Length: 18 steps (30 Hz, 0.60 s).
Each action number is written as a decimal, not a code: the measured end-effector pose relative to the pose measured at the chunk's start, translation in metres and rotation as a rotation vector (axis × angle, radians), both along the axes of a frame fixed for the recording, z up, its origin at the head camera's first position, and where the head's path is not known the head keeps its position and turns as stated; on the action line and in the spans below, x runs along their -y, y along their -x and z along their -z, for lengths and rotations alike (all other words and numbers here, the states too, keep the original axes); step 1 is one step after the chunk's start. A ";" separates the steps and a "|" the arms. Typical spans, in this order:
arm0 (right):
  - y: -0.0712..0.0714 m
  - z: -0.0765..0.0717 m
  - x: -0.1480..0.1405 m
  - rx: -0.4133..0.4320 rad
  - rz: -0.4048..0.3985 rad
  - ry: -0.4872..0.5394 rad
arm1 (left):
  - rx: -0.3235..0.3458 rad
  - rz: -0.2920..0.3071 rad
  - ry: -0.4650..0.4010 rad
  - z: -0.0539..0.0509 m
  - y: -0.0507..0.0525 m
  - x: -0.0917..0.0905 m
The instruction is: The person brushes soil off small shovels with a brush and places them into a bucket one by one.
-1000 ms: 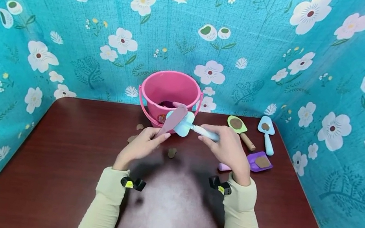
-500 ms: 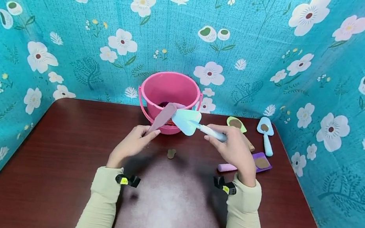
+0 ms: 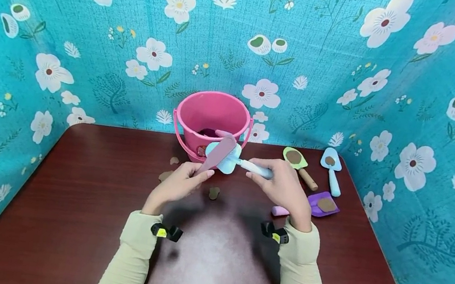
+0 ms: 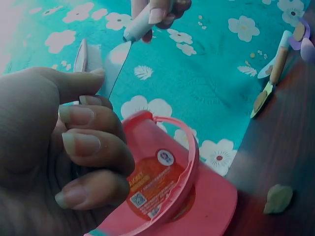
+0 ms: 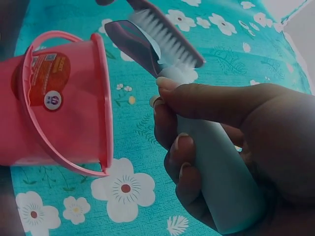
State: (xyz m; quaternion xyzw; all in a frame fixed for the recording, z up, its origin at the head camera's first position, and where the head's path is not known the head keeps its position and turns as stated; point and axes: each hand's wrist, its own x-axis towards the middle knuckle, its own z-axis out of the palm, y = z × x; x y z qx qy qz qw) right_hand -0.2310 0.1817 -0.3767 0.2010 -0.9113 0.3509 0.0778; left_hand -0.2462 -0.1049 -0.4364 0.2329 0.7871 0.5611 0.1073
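Note:
My left hand (image 3: 176, 185) grips a mauve brush (image 3: 221, 152), its white bristles (image 5: 165, 39) turned to the blade of a light blue shovel. My right hand (image 3: 285, 186) holds that shovel (image 3: 255, 168) by its pale blue handle (image 5: 221, 172). In the head view the brush partly covers the shovel blade, and both are in front of the pink bucket (image 3: 196, 112). Bristles and blade overlap in the right wrist view; whether they touch is hard to tell. Inside the bucket lies something dark purple (image 3: 209, 132), partly hidden.
At the right of the dark table (image 3: 80, 198) lie a green shovel (image 3: 296, 158), another blue shovel (image 3: 333, 182) and a purple shovel (image 3: 323, 204), each with a brown piece on it. Several brown pieces (image 3: 214, 193) lie near the bucket. Floral cloth surrounds the table.
Since half a second ago, my left hand has moved right with the brush, across the blade. The shovel has moved slightly left and its blade has turned.

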 end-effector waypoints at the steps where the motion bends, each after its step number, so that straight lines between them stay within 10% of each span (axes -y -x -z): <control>1: 0.000 0.000 0.000 0.001 0.000 0.002 | 0.001 -0.012 0.005 0.001 0.000 0.001; 11: 0.000 -0.004 -0.003 -0.013 0.010 0.013 | -0.038 -0.192 0.103 0.004 0.011 0.029; 18: 0.003 -0.008 0.000 0.058 0.080 0.261 | 0.021 -0.228 0.065 0.005 0.010 0.042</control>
